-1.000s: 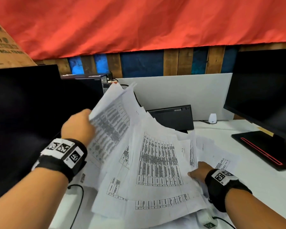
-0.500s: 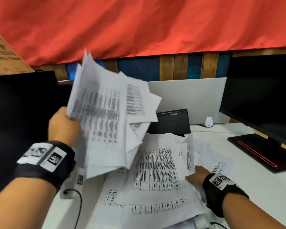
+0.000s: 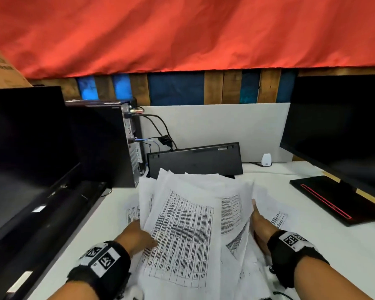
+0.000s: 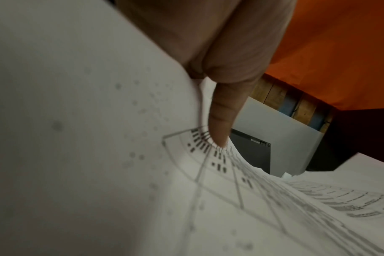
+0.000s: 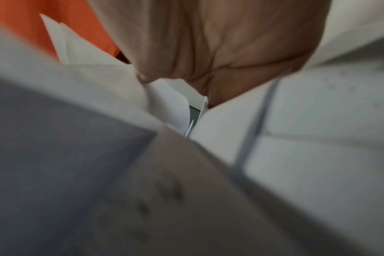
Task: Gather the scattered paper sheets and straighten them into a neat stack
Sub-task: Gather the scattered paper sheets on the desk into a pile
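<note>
Several white paper sheets (image 3: 182,224) printed with tables form an uneven, fanned bundle in front of me on the white table (image 3: 325,241). My left hand (image 3: 147,239) pinches the bundle's left edge. In the left wrist view its thumb (image 4: 221,117) presses on top of the curved paper sheets (image 4: 99,138). My right hand (image 3: 256,215) holds the bundle's right edge, fingers pointing away from me. The right wrist view is blurred; my right hand (image 5: 230,43) shows its palm, with paper sheets (image 5: 318,121) tucked between thumb and palm. More loose sheets (image 3: 278,219) lie beneath, at the right.
A dark monitor (image 3: 24,148) and a PC tower (image 3: 104,146) with cables stand at the left. A black keyboard (image 3: 195,161) leans against the white divider behind the paper. A second monitor (image 3: 338,126) on its stand base (image 3: 333,200) is at the right, with a small white device (image 3: 266,159) near it.
My left hand brought its raised bundle down from the upper left onto the sheets in front of me. My right hand moved from resting on the sheets to their right edge.
</note>
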Demonstrator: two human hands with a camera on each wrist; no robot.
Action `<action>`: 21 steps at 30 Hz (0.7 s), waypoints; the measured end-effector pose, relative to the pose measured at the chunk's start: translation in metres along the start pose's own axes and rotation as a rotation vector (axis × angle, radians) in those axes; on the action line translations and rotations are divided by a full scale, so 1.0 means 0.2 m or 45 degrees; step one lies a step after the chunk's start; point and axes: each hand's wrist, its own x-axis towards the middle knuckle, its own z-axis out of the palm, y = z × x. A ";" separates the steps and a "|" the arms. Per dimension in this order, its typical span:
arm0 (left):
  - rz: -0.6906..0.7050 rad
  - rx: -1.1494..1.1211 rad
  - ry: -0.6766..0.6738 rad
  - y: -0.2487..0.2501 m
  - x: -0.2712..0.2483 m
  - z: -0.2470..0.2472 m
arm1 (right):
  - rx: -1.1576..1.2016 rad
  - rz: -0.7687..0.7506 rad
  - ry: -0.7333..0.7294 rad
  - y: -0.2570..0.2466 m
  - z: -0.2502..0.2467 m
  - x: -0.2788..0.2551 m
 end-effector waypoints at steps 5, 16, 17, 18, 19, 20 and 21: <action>0.034 -0.085 0.104 -0.01 0.03 -0.02 | 0.594 -0.044 -0.147 -0.10 -0.01 -0.23; 0.186 -0.171 0.033 -0.01 0.02 -0.01 | -0.509 -0.292 0.561 -0.17 -0.06 -0.24; 0.191 -0.116 0.051 -0.01 0.01 -0.01 | -0.510 -0.323 0.597 -0.20 -0.07 -0.24; 0.185 -0.083 0.071 -0.01 0.01 -0.01 | -0.509 -0.356 0.633 -0.23 -0.08 -0.25; 0.181 -0.062 0.092 -0.02 0.01 -0.02 | -0.508 -0.389 0.657 -0.25 -0.09 -0.25; 0.179 -0.039 0.117 -0.02 0.00 -0.02 | -0.516 -0.413 0.674 -0.28 -0.11 -0.25; 0.168 -0.029 0.142 -0.02 0.00 -0.02 | -0.540 -0.425 0.690 -0.30 -0.12 -0.25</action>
